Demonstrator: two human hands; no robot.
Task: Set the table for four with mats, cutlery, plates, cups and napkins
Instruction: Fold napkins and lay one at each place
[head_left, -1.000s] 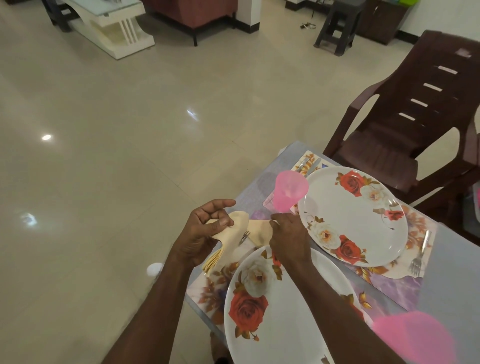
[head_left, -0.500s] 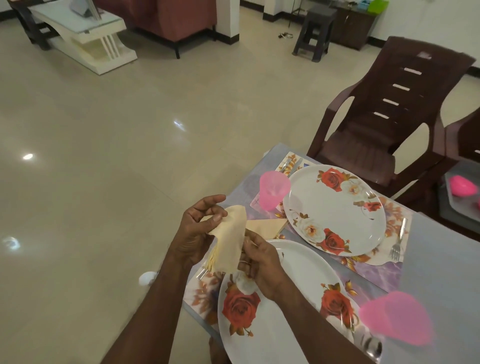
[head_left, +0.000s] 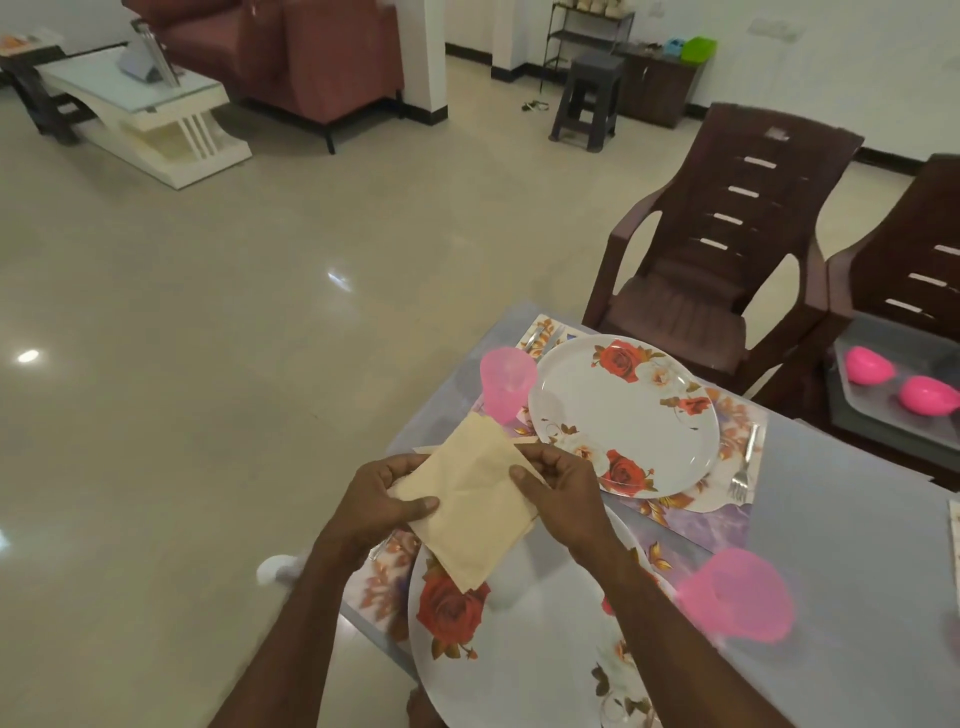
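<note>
Napkin (head_left: 467, 499), cream and folded, hangs above the near plate (head_left: 519, 649) at the bench (head_left: 857, 545) corner, pinched by left hand (head_left: 382, 501) on one edge and right hand (head_left: 563, 493) on the other; far plate (head_left: 623, 415) lies beyond, pink cup (head_left: 506, 376) just beside it

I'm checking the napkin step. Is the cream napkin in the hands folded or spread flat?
Folded: the napkin shows layered edges and a crease, pinched by the left hand and right hand.
</note>
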